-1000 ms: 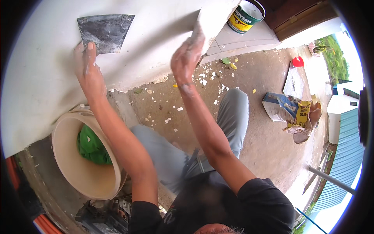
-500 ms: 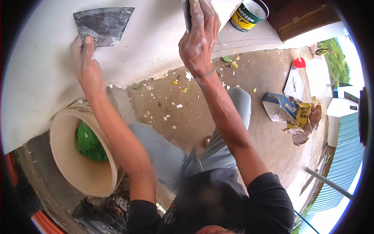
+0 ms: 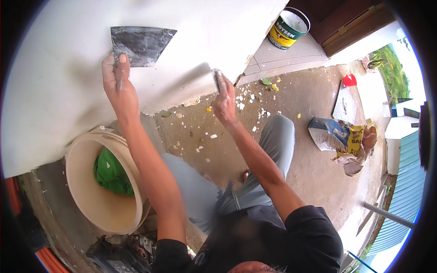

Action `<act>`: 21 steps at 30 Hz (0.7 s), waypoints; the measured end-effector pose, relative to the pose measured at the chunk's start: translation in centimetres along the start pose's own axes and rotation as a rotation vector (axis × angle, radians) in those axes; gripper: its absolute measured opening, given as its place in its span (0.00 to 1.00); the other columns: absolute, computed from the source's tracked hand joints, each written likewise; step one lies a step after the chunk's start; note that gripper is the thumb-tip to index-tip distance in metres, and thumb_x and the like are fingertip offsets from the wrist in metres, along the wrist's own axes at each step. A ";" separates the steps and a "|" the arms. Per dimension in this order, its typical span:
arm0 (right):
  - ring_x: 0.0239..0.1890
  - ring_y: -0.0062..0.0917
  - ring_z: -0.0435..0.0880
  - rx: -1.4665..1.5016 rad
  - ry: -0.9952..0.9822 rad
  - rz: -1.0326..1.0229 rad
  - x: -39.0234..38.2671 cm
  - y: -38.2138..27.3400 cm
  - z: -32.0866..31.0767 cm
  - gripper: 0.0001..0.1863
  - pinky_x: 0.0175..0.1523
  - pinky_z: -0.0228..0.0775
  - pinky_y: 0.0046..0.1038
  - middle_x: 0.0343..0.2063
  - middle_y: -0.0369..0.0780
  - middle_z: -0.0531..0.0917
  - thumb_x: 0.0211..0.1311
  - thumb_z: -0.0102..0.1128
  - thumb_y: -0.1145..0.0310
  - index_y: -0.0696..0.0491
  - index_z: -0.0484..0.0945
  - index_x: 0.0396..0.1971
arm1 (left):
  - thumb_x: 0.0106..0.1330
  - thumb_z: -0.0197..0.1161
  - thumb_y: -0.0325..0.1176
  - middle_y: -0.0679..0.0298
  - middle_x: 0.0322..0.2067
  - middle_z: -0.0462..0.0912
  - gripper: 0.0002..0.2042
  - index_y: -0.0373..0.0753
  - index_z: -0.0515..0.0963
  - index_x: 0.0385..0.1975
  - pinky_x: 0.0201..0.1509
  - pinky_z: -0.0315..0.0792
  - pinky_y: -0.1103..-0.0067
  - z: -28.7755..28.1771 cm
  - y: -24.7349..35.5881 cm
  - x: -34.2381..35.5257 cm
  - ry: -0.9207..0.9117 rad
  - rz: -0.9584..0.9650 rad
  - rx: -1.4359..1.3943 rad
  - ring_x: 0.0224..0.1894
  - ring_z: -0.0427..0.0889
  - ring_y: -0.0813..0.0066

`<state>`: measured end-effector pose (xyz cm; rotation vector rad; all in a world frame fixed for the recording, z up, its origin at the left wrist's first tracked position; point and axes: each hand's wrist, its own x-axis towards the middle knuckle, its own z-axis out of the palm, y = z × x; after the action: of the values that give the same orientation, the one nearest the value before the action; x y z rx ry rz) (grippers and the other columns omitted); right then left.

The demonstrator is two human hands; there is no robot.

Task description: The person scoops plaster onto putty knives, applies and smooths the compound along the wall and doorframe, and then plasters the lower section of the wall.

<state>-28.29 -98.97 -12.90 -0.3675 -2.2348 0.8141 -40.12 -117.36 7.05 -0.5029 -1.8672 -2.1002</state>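
My left hand (image 3: 119,84) grips a wide scraper (image 3: 142,44), its dark blade smeared with grey-white material, held up in front of the white wall (image 3: 68,104). My right hand (image 3: 225,100) is closed on a narrow flat tool (image 3: 216,79), probably a putty knife seen nearly edge-on, against the lower part of the wall near its corner. White residue marks my fingers. Below my left forearm a beige bucket (image 3: 73,177) lies tilted with a green cloth (image 3: 109,175) inside.
A green paint pail (image 3: 284,34) stands on the tiled step (image 3: 266,63) by a brown door. Flakes litter the concrete floor (image 3: 309,91). A crumpled sack (image 3: 353,145), grey board (image 3: 343,102) and red object (image 3: 349,79) lie rightward. My bent leg (image 3: 277,136) is below.
My right hand went up toward the wall's top edge, then came back down lower than at first. My left hand with the scraper has shifted right, after rising slightly.
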 end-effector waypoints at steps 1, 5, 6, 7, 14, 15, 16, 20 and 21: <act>0.66 0.42 0.64 0.095 0.100 0.040 1.0 -1.6 -0.7 0.30 0.71 0.60 0.41 0.63 0.50 0.67 0.63 0.34 0.87 0.57 0.61 0.67 | 0.72 0.58 0.39 0.67 0.38 0.77 0.14 0.33 0.74 0.46 0.50 0.67 0.81 -0.4 0.3 0.0 0.010 0.010 0.009 0.41 0.72 0.80; 0.65 0.48 0.64 0.094 0.443 -0.139 7.1 -5.4 -1.0 0.33 0.69 0.59 0.47 0.64 0.54 0.64 0.59 0.38 0.89 0.59 0.59 0.68 | 0.72 0.57 0.39 0.67 0.36 0.77 0.14 0.33 0.74 0.43 0.49 0.68 0.83 0.6 1.9 -0.7 -0.039 0.014 0.014 0.40 0.72 0.82; 0.66 0.49 0.63 -0.025 0.429 -0.171 8.1 -4.8 0.3 0.33 0.69 0.58 0.48 0.65 0.54 0.62 0.58 0.40 0.89 0.60 0.59 0.67 | 0.73 0.57 0.39 0.67 0.36 0.77 0.14 0.33 0.74 0.43 0.49 0.68 0.83 1.6 2.0 -0.7 -0.042 0.020 -0.020 0.39 0.72 0.82; 0.66 0.50 0.61 -0.132 0.411 -0.200 8.4 -4.6 1.4 0.33 0.69 0.57 0.49 0.66 0.54 0.61 0.58 0.41 0.88 0.60 0.60 0.67 | 0.73 0.57 0.39 0.67 0.36 0.77 0.14 0.33 0.74 0.43 0.49 0.68 0.83 2.0 1.9 -0.6 -0.051 0.026 -0.024 0.39 0.72 0.82; 0.67 0.40 0.63 0.021 -0.033 0.006 -0.9 -4.1 2.4 0.30 0.69 0.56 0.43 0.61 0.53 0.66 0.57 0.40 0.87 0.62 0.63 0.63 | 0.73 0.56 0.38 0.66 0.35 0.77 0.13 0.33 0.73 0.44 0.45 0.68 0.84 0.1 1.4 -0.7 -0.075 0.039 0.010 0.38 0.72 0.83; 0.65 0.37 0.66 0.101 -0.028 0.198 -1.8 -4.1 2.3 0.29 0.68 0.59 0.41 0.59 0.53 0.69 0.56 0.40 0.86 0.62 0.65 0.62 | 0.73 0.56 0.38 0.66 0.35 0.77 0.12 0.33 0.73 0.44 0.45 0.68 0.84 -0.1 1.4 -0.5 -0.073 0.059 0.030 0.38 0.72 0.83; 0.65 0.37 0.66 0.113 -0.034 0.190 -1.3 -3.6 2.0 0.29 0.68 0.59 0.41 0.59 0.53 0.69 0.56 0.40 0.86 0.62 0.65 0.62 | 0.73 0.56 0.38 0.66 0.35 0.77 0.12 0.33 0.73 0.44 0.45 0.68 0.84 -0.2 2.0 -0.5 -0.063 0.066 0.040 0.38 0.72 0.83; 0.57 0.41 0.75 1.075 0.125 1.035 3.9 0.2 -0.4 0.21 0.63 0.69 0.44 0.53 0.50 0.72 0.60 0.41 0.82 0.63 0.67 0.55 | 0.73 0.57 0.36 0.68 0.33 0.76 0.11 0.33 0.73 0.44 0.43 0.66 0.86 2.8 3.6 -2.1 -0.042 0.066 -0.074 0.36 0.70 0.86; 0.54 0.43 0.77 1.403 0.304 1.091 5.7 1.3 -1.3 0.19 0.61 0.72 0.46 0.52 0.50 0.73 0.62 0.42 0.80 0.63 0.67 0.53 | 0.73 0.57 0.36 0.69 0.33 0.76 0.11 0.33 0.73 0.44 0.42 0.66 0.87 3.8 3.7 -2.4 -0.024 0.047 -0.131 0.35 0.69 0.86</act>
<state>-31.32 -94.71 -9.99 -0.8659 -0.6182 2.3561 -36.12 -114.03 9.72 -0.5984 -1.7210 -2.2042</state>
